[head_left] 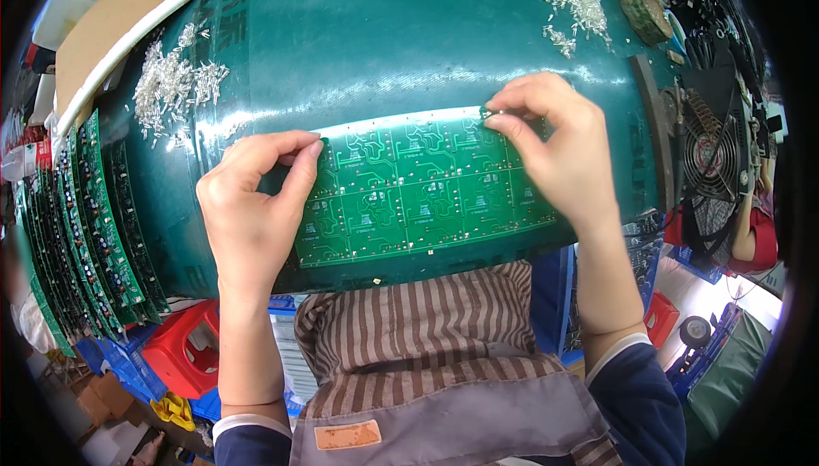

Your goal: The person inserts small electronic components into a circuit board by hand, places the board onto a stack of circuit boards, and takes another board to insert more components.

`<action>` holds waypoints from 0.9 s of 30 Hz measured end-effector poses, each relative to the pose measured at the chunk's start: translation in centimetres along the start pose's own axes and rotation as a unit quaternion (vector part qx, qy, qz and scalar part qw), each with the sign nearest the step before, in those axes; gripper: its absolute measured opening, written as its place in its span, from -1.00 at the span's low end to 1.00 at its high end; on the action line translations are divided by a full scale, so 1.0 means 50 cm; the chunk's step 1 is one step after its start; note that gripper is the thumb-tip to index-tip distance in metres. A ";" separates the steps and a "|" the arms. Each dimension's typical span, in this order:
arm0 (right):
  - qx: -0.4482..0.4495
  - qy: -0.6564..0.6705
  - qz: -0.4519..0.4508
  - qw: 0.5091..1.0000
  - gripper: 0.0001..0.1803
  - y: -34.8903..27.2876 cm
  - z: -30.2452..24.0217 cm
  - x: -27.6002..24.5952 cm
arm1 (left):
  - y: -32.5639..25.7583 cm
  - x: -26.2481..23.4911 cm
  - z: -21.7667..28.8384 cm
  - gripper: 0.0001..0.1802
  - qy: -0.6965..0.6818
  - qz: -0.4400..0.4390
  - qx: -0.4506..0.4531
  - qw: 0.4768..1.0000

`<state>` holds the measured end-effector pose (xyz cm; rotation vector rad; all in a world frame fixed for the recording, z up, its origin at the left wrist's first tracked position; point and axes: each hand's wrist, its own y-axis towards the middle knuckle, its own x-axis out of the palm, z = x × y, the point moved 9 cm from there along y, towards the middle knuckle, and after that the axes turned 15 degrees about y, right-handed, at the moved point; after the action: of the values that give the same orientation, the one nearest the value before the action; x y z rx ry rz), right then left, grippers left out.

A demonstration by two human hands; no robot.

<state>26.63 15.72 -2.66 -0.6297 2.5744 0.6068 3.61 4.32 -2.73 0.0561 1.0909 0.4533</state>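
A green printed circuit board panel [418,180], marked with repeated blocks of traces, lies flat on the teal mat before me. My left hand [256,185] is closed in a pinch, thumb and forefinger meeting at the panel's upper left corner. Whatever sits between those tips is too small to make out. Over the panel's upper right part, my right hand [554,138] also pinches, its fingertips at the far edge. A tiny piece seems to show between them, but its kind is unclear. My right hand and wrist cover the panel's right end.
Loose small clear parts form one pile [171,78] at left and another [576,1] at far right. Populated circuit boards [94,227] stand in a row on the left. A tape roll [646,14] and a fan [711,155] are at right. A red stool [183,351] stands below.
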 end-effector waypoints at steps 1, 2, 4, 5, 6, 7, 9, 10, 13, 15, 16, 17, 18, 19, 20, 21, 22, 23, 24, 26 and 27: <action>0.048 0.040 -0.024 0.998 -0.90 0.008 0.015 -0.003 | 0.001 0.001 0.000 -0.89 -0.004 -0.010 -0.006 1.000; 0.034 0.021 -0.037 0.999 -0.89 0.020 0.019 -0.015 | 0.002 0.003 -0.002 -0.90 -0.007 -0.020 -0.013 1.000; 0.008 -0.058 0.004 0.998 -0.88 0.050 0.024 -0.064 | 0.003 0.003 -0.004 -0.91 -0.002 -0.015 -0.011 1.000; -0.012 -0.106 0.021 0.994 -0.87 0.068 0.030 -0.083 | 0.002 0.003 -0.006 -0.91 0.002 -0.012 -0.009 1.000; -0.019 -0.131 0.025 0.991 -0.86 0.082 0.050 -0.097 | 0.002 0.005 -0.006 -0.91 0.007 -0.012 -0.009 1.000; -0.025 -0.158 0.029 0.987 -0.86 0.096 0.069 -0.113 | 0.004 0.009 -0.005 -0.91 -0.003 -0.015 -0.013 1.000; 0.011 -0.160 -0.014 0.987 -0.86 0.118 0.123 -0.123 | 0.006 0.014 -0.008 -0.92 -0.006 -0.020 -0.019 1.000; 0.011 -0.157 -0.026 0.987 -0.87 0.124 0.137 -0.125 | 0.008 0.017 -0.010 -0.92 -0.015 -0.022 -0.019 0.999; -0.004 -0.160 -0.028 0.987 -0.89 0.122 0.142 -0.112 | 0.009 0.022 -0.017 -0.91 -0.036 -0.027 -0.030 0.999; -0.018 -0.169 -0.015 0.985 -0.89 0.114 0.137 -0.107 | 0.010 0.021 -0.019 -0.91 -0.025 -0.037 -0.035 0.998; -0.053 -0.194 -0.007 0.980 -0.88 0.108 0.125 -0.105 | 0.009 0.021 -0.019 -0.91 -0.024 -0.037 -0.034 0.998; -0.087 -0.218 0.002 0.972 -0.87 0.102 0.112 -0.103 | 0.008 0.020 -0.023 -0.91 -0.024 -0.037 -0.042 0.998; -0.085 -0.217 0.002 0.972 -0.87 0.098 0.109 -0.098 | 0.009 0.023 -0.029 -0.91 -0.024 -0.039 -0.051 0.998; -0.053 -0.187 0.019 0.981 -0.87 0.097 0.113 -0.103 | 0.010 0.024 -0.032 -0.91 -0.023 -0.042 -0.051 0.998; -0.021 -0.156 0.036 0.987 -0.87 0.097 0.121 -0.109 | 0.010 0.025 -0.035 -0.91 -0.024 -0.046 -0.051 0.997; -0.020 -0.156 0.037 0.987 -0.87 0.096 0.119 -0.112 | 0.010 0.024 -0.036 -0.90 -0.026 -0.048 -0.050 0.997; -0.016 -0.146 0.046 0.988 -0.88 0.095 0.119 -0.119 | 0.009 0.023 -0.036 -0.90 -0.026 -0.048 -0.049 0.997; -0.012 -0.137 0.055 0.989 -0.88 0.094 0.119 -0.125 | 0.008 0.022 -0.039 -0.90 -0.031 -0.048 -0.052 0.997; -0.011 -0.137 0.056 0.989 -0.88 0.094 0.116 -0.128 | 0.007 0.023 -0.040 -0.90 -0.036 -0.048 -0.055 0.997; 0.009 -0.126 0.074 0.989 -0.86 0.091 0.116 -0.138 | 0.006 0.025 -0.041 -0.91 -0.036 -0.043 -0.055 0.997; 0.009 -0.126 0.075 0.989 -0.86 0.091 0.117 -0.141 | 0.006 0.024 -0.041 -0.91 -0.037 -0.038 -0.056 0.997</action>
<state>31.70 24.61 -2.60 -0.3318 2.3983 0.6657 2.20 4.67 -4.64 -0.0671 0.9906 0.4392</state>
